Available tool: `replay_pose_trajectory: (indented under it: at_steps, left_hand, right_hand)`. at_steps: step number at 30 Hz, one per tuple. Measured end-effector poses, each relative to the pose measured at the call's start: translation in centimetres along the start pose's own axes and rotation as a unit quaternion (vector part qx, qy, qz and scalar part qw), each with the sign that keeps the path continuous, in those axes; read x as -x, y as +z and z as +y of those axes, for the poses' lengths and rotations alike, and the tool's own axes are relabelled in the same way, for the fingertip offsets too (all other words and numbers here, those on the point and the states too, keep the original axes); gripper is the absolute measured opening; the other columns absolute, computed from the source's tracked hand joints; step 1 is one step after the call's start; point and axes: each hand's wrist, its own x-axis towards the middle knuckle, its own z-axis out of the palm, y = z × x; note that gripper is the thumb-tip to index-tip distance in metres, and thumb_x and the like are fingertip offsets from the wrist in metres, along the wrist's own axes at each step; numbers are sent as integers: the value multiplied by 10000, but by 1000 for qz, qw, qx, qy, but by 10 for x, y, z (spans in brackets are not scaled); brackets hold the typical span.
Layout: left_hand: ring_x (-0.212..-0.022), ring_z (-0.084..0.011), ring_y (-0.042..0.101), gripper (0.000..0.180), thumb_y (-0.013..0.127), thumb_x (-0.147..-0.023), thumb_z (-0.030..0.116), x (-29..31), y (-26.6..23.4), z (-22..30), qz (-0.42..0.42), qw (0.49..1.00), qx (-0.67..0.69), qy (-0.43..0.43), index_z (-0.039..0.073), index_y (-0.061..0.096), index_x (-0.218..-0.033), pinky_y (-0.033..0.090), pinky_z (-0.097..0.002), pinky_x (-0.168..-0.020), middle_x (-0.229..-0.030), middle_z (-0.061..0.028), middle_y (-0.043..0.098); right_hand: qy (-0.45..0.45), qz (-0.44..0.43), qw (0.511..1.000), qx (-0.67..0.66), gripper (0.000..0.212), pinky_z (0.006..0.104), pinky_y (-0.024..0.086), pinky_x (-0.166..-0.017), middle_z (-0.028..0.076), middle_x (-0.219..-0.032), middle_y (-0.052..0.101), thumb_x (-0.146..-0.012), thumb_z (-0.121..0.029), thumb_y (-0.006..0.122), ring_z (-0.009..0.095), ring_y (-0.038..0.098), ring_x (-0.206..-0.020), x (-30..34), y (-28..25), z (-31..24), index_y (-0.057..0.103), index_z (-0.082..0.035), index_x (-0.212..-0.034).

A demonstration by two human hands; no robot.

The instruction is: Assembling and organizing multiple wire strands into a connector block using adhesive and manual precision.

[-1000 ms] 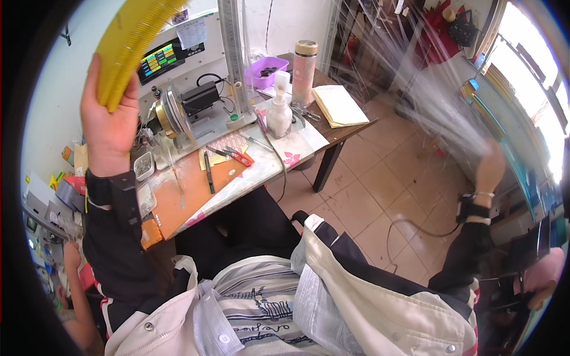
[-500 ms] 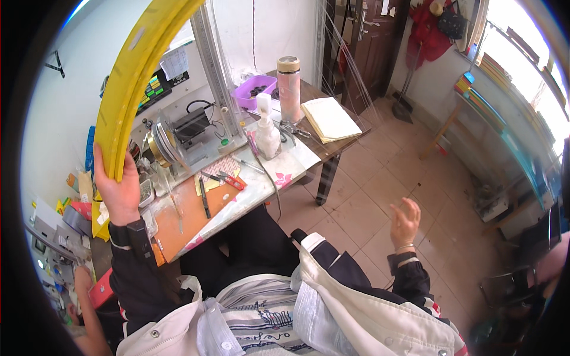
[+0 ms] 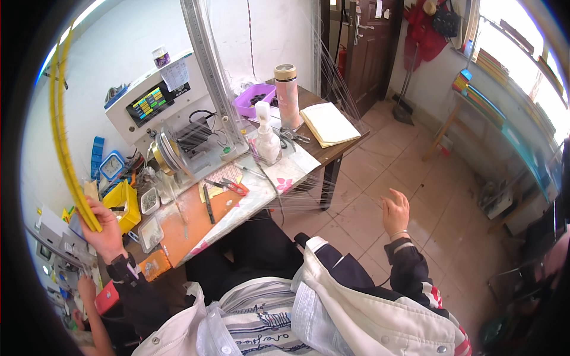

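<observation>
My left hand (image 3: 102, 232) grips the lower end of a long, curved yellow rim (image 3: 62, 142), which rises at the left past the bench and looks narrow, nearly edge-on. Its upper end runs to the edge of the view. Over the floor at the right, my right hand (image 3: 396, 210) hangs in the air with fingers loosely bent and apart. Nothing shows in it, though fine clear threads (image 3: 350, 199) pass close by. Between the hands stands a bench machine (image 3: 178, 133) with a spool-like wheel and a lit screen (image 3: 148, 105).
On the bench are a pink flask (image 3: 287, 98), a white pump bottle (image 3: 267, 139), a notebook (image 3: 330, 123), a purple basket (image 3: 243, 105), red-handled cutters (image 3: 233, 187) and a yellow bin (image 3: 127, 204). Another person's arm (image 3: 92, 308) shows at lower left.
My left hand has moved down and left with the yellow rim, which has turned and now looks narrower, uncovering the machine's screen. My right hand has shifted slightly left and up.
</observation>
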Motion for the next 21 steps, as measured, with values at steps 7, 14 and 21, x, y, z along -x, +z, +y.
replay_pose_trajectory:
  at_steps: [7, 14, 21]
  left_hand:
    - [-990, -211, 630, 391, 538, -937, 42, 4, -14, 72, -17, 998, 66, 8, -65, 472, -1308, 558, -302, -798, -1195, -131, 590]
    - [-1014, -235, 626, 420, 533, -966, 68, -2, -36, 130, 34, 997, -2, 67, -91, 435, -1343, 563, -299, -804, -1195, -167, 599]
    - [-1048, -258, 627, 426, 516, -976, 64, -3, -14, 126, 17, 992, -106, 61, -103, 430, -1358, 566, -310, -820, -1205, -198, 604]
  right_hand:
    - [-25, 61, 998, -3, 167, 416, 418, -1038, 57, -1242, 636, -900, -179, 649, 294, 551, -1188, -58, 12, 0, 757, -114, -1010]
    - [-20, 95, 995, 7, 156, 401, 429, -1019, 21, -1201, 657, -895, -181, 639, 255, 577, -1152, -102, 11, 6, 754, -127, -986]
    - [-106, 57, 992, -38, 112, 405, 451, -978, 26, -1048, 689, -875, -159, 646, 248, 611, -1067, -122, 7, -19, 730, -88, -856]
